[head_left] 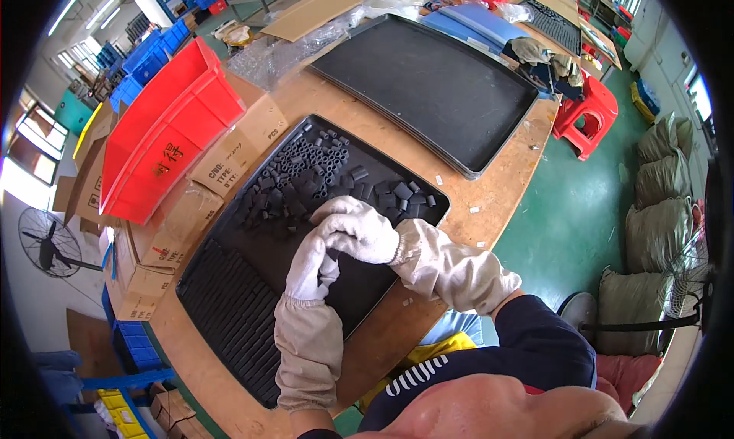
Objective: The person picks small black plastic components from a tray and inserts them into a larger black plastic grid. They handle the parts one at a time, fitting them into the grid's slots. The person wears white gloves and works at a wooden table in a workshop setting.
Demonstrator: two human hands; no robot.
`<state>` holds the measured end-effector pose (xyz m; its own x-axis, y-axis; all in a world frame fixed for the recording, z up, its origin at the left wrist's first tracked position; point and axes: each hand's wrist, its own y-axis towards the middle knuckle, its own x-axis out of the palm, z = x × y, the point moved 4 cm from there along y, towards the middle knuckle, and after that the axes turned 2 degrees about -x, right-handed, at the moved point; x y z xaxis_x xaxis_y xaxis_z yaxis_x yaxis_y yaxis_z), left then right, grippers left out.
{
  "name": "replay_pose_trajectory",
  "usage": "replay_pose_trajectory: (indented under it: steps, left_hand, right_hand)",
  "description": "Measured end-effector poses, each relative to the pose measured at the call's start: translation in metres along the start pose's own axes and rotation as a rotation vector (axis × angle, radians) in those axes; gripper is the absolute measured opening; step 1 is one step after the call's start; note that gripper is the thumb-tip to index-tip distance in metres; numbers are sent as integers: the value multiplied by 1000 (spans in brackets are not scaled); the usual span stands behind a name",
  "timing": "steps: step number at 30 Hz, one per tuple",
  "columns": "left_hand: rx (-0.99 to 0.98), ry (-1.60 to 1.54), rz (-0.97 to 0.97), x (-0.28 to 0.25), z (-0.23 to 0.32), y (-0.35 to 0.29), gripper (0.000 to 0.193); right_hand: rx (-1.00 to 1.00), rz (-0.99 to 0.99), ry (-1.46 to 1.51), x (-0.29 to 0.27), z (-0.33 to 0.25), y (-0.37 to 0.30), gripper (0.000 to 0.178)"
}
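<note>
Matt tubes [307, 161], a smooth tray [361, 290] (plastic, by its look), cloth gloves [358, 230], wooden table [405, 328].

Between your white-gloved left hand [308, 271] and your white-gloved right hand [358, 231], it is not possible to tell what is held. Your beige cloth left sleeve [310, 353] hides part of the black rectangular tray [368, 292].

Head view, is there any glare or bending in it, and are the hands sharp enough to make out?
In the head view, the window at far left is washed out; in the head view, the edges of the black parts tray bow and the frame's corners go black; in the head view, the gloved left hand and right hand look fairly sharp.
</note>
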<state>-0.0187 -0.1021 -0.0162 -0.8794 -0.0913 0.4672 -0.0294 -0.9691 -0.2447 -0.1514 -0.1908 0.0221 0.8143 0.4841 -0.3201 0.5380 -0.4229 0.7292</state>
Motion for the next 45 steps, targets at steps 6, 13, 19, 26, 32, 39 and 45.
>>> replay_pose_trajectory:
  steps: [6, 13, 19, 26, 32, 39, 45]
  left_hand:
    - [-131, -246, -99, 6, -8, -2, 35]
    - [-86, -726, -87, 4, -4, 5, 42]
    - [-18, -614, 205, 5, -4, 3, 34]
    - [-66, -621, 96, -20, -17, 10, 29]
    - [1, -572, 90, 19, -3, 2, 48]
    - [-22, -601, 136, 17, 1, 3, 45]
    - [13, -492, -17, -11, -14, 4, 32]
  right_hand:
    - [389, 160, 220, -5, 9, -5, 11]
    - [-35, 56, 7, 5, -11, -5, 11]
    - [-316, 103, 74, 14, -36, -1, 16]
    - [-476, -158, -160, 28, -49, -5, 24]
    - [-202, 8, -284, 15, -23, 0, 18]
    - [-102, 165, -173, 4, -17, -2, 17]
    - [37, 273, -84, -2, -6, -6, 16]
